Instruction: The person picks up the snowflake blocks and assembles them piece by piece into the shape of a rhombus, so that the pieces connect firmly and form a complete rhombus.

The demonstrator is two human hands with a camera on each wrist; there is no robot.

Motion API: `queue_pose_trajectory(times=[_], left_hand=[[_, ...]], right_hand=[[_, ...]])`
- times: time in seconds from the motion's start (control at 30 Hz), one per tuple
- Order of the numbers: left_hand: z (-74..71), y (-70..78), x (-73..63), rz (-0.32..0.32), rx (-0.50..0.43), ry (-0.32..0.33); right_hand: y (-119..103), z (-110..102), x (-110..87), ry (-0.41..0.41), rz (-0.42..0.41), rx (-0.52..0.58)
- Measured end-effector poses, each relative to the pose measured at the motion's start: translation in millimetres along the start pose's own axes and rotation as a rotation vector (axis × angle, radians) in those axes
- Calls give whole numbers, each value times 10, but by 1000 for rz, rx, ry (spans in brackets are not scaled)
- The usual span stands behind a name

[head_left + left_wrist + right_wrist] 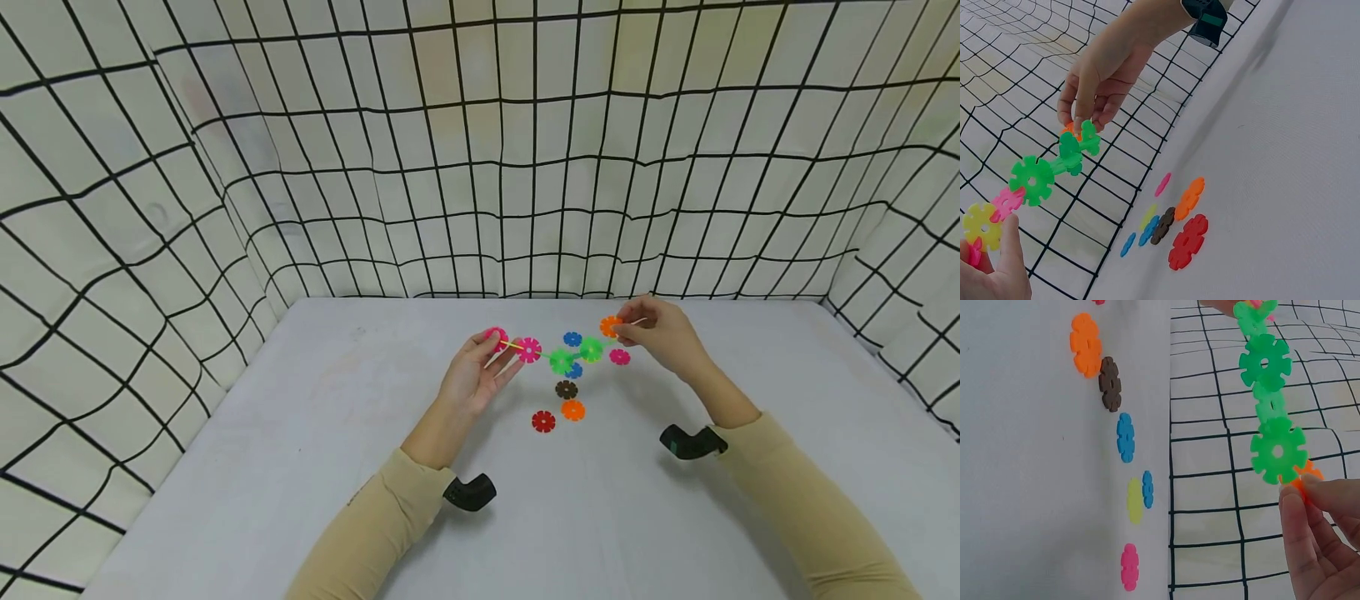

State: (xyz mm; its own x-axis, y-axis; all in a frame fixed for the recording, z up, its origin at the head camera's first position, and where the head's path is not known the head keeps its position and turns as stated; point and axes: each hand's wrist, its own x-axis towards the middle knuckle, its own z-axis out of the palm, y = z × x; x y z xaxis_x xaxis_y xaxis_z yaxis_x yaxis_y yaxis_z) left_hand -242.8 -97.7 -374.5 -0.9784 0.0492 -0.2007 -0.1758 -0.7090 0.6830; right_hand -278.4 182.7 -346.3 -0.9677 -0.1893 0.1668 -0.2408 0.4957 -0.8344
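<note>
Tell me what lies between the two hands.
The head view shows a chain of linked discs running from the left hand to the orange disc the right hand pinches.

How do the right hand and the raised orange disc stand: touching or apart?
Touching: the right wrist view shows the right hand pinching the raised orange disc, leaving no gap.

Chain of discs (pixel 561 362) bridges space between left hand (pixel 468 379) and right hand (pixel 666 337), barring straight way across. Loose discs (pixel 543 422) lie flat on tabletop (pixel 337 375), low obstacles. Free room left of left hand; also between forearms, though black wrist pieces (pixel 470 492) jut inward. Netting (pixel 535 171) closes far side.
</note>
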Motion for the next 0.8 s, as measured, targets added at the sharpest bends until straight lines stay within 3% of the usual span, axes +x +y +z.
queue_pose_trajectory(times=[0.33, 0.8], left_hand=[[10, -24, -10, -5, 49, -7], [45, -46, -51, -8, 92, -20]], right_hand=[[-175, 127, -36, 45, -156, 43], [-347, 387, -67, 10, -231, 95]])
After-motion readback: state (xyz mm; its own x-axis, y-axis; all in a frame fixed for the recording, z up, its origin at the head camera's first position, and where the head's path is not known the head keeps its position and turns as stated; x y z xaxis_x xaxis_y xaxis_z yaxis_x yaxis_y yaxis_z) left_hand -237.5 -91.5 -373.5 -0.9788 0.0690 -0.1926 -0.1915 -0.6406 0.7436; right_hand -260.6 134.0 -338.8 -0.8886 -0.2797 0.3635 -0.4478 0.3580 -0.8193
